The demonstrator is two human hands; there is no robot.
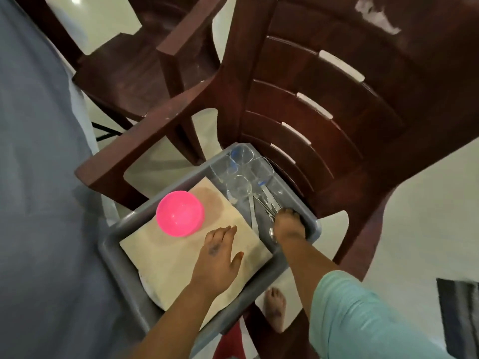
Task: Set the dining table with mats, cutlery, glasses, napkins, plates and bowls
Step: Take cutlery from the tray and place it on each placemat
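A grey tray [108, 237] is seen on a brown chair [324, 112]. The beige mats [181, 257] are pressed flat by the released left hand [217, 263]; the cutlery [267, 203] is grasped by the right hand [289, 224]. A pink bowl [180, 213] lies beyond the left hand, clear glasses [241, 164] beyond the right.

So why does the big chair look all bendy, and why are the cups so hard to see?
Head view: the wide lens bends the brown chair, so its back curves and looms. The clear glasses show mostly as glints against the grey tray. Glare puts white streaks on the chair's top. The cutlery under the right hand is smeared by blur. The pink bowl looks sharper.
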